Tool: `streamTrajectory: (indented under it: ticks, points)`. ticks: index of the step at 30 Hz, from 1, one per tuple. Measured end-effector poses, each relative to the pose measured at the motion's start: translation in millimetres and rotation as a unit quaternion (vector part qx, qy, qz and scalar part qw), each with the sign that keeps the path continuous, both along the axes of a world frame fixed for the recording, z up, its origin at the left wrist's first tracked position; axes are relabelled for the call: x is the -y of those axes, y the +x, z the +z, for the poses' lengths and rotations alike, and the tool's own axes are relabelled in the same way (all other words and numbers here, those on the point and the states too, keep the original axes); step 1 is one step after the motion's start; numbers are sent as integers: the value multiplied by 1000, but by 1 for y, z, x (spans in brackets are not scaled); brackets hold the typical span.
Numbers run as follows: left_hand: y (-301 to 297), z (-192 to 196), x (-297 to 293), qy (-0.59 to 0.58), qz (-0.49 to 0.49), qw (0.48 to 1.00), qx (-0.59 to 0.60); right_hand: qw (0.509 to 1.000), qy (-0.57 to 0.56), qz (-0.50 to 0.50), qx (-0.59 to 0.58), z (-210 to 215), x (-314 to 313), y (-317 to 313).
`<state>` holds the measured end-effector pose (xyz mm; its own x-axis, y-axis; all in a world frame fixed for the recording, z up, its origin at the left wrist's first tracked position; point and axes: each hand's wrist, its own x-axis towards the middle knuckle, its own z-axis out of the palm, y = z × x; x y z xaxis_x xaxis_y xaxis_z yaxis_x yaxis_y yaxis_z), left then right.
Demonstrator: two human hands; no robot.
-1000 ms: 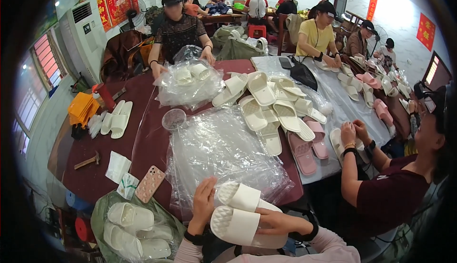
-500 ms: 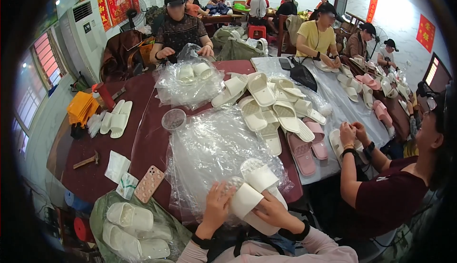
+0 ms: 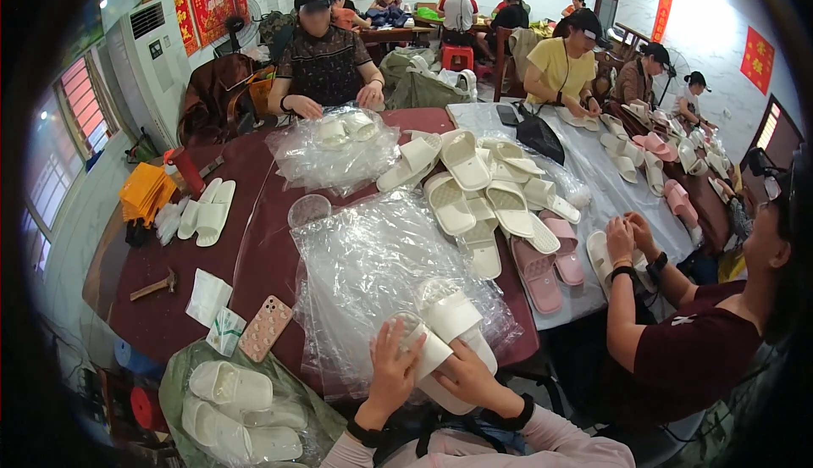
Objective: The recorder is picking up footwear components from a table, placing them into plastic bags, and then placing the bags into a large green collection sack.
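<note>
Pair of white foam slide slippers [image 3: 445, 341], pressed together, sits at the near edge of the dark red round table [image 3: 254, 239], just in front of the wearer. Straps are broad and white; one sole's underside faces out, ribbed w/ small dots. Top slipper strap tilts up toward the table centre. Left hand [image 3: 391, 373] is wrapped round the left side of the pair, fingers [image 3: 398, 341] spread and curled over the strap, grasping it. Right hand [image 3: 468, 379] is cupped under and against the right side of the pair, thumb up on the sole; grip looks firm, though its fingers are partly hidden behind the slipper, so hard to tell exactly.

The pair rests on or just above a heap of crumpled clear plastic bags [image 3: 373, 273] spread over the table's near half. Left of the bags, near the table edge: a phone in a pink dotted case [image 3: 266, 328], small white paper packets [image 3: 212, 303] and a wooden-handled hammer [image 3: 154, 286]. Below the table edge, left of the hands, a green sack [image 3: 182, 375] holds more white slippers. Further over the table, past the bags, lies a pile of loose white and pink slippers [image 3: 491, 205]. A person in a maroon top [image 3: 677, 349] sits to the right; another in a dark patterned shirt [image 3: 326, 61] sits at the far side.
</note>
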<state>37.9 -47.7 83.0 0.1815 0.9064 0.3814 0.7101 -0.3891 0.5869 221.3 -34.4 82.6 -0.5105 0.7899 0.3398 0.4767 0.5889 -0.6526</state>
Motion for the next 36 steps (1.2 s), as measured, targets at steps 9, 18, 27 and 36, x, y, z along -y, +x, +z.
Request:
streamTrajectory:
  ticks: [9,18,27,36]
  points:
    - [-8,-1,-6,41,18,997,57,991,-132,-31,-1,1,13,14]
    - [-10,3,-6,21,-55,997,55,985,-152,-9,-78,1,7,24]
    - [3,2,2,15,-75,995,66,982,-64,-121,-131,1,-3,12]
    - [6,11,7,27,-175,983,43,985,-6,-159,-72,-9,-18,-2]
